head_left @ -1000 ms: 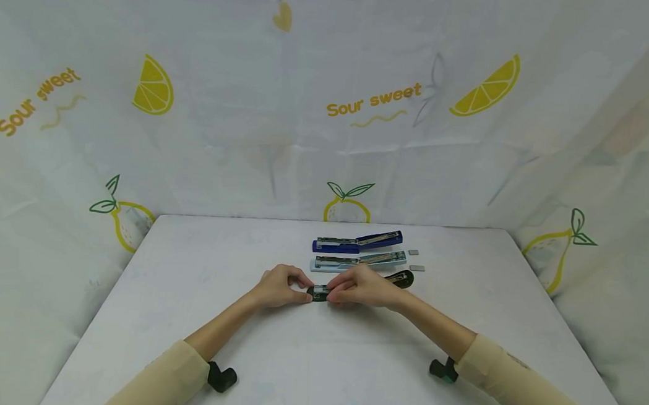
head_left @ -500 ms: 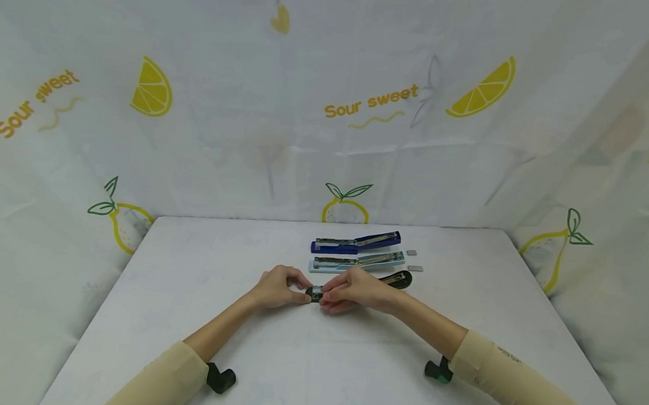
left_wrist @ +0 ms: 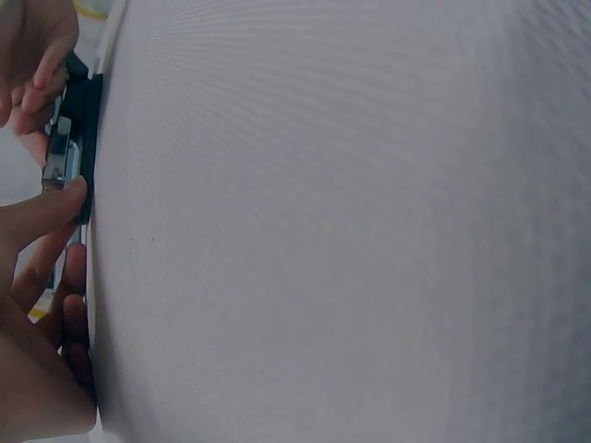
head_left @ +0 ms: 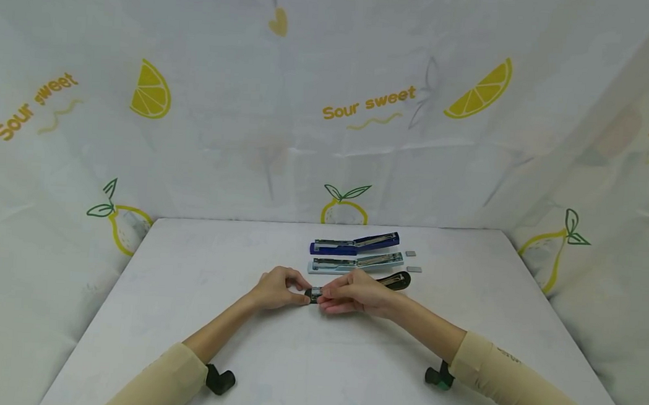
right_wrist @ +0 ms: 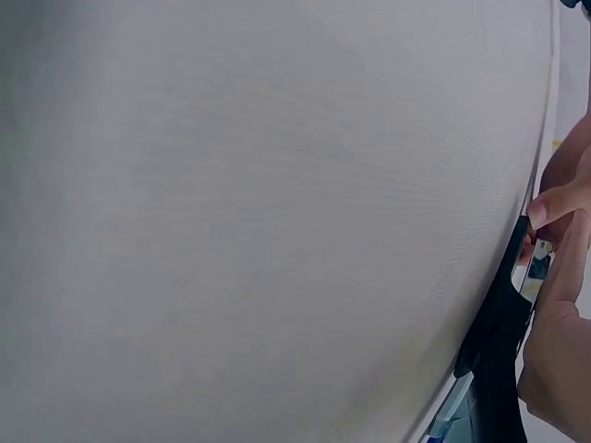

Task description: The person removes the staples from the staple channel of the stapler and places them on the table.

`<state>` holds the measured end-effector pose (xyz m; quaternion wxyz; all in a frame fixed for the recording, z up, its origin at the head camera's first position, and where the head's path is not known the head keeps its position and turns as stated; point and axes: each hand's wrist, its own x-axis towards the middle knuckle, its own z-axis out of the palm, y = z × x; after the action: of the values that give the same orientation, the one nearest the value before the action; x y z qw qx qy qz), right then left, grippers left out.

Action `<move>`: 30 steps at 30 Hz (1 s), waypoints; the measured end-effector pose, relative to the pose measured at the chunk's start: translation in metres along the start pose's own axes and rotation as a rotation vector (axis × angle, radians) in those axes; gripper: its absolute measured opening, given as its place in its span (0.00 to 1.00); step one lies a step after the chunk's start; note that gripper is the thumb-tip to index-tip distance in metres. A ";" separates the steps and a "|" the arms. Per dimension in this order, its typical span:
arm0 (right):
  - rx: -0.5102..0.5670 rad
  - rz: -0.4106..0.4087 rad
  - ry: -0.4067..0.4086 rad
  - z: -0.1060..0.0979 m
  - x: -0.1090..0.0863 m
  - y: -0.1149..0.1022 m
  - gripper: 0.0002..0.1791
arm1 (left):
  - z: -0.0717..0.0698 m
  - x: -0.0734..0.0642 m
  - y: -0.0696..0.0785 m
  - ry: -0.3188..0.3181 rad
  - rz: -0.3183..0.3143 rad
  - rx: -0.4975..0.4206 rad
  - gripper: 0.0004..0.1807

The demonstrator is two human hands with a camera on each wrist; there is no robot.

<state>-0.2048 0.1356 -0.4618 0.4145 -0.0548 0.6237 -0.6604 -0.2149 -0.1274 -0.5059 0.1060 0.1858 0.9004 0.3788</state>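
Observation:
A black stapler (head_left: pixel 395 281) lies on the white table, unfolded, with its top arm tilted up to the right. My left hand (head_left: pixel 278 287) pinches the left end of its base between thumb and fingers. The left wrist view shows the black base (left_wrist: pixel 87 129) and its metal magazine (left_wrist: pixel 57 148) from the side. Over the middle of the stapler is my right hand (head_left: pixel 361 293), its fingers bent at the magazine. Whether a small thing sits between those fingertips is hidden. In the right wrist view the stapler's dark body (right_wrist: pixel 499 341) runs below that hand.
Behind the hands lie a light blue stapler (head_left: pixel 334 269) and, farther back, a dark blue stapler (head_left: pixel 334 250), both unfolded. Two small grey staple strips (head_left: pixel 414 269) lie to their right. A printed white curtain (head_left: pixel 223 128) hangs behind the table (head_left: pixel 303 368).
My right hand has shifted slightly left along the black stapler, covering more of its magazine, and its lower fingers have spread downward. The left hand keeps its hold on the end.

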 end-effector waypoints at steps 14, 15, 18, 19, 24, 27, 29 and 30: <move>-0.209 -0.063 0.122 0.009 0.009 -0.001 0.15 | 0.000 0.000 0.000 0.001 -0.008 -0.002 0.13; -0.244 -0.075 0.132 0.010 0.010 -0.001 0.14 | 0.000 0.000 0.000 0.002 -0.005 0.000 0.13; -0.306 -0.092 0.155 0.012 0.013 -0.001 0.13 | 0.000 0.000 0.000 0.002 0.000 0.002 0.13; -0.327 -0.104 0.157 0.012 0.014 -0.001 0.12 | 0.000 0.000 -0.001 0.000 -0.002 0.000 0.13; -0.416 -0.156 0.167 0.014 0.020 0.001 0.10 | 0.001 0.000 -0.001 -0.004 -0.008 -0.006 0.13; -0.459 -0.178 0.183 0.016 0.022 0.002 0.10 | 0.000 0.000 -0.001 -0.007 -0.003 -0.007 0.12; -0.476 -0.189 0.194 0.017 0.024 0.002 0.09 | 0.000 0.000 -0.001 -0.006 -0.001 -0.011 0.12; -0.481 -0.196 0.197 0.017 0.024 0.002 0.09 | 0.000 0.000 -0.001 -0.005 0.000 -0.014 0.12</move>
<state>-0.2094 0.1073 -0.4705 0.2611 -0.1470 0.7918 -0.5323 -0.2151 -0.1277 -0.5063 0.1095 0.1861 0.8974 0.3846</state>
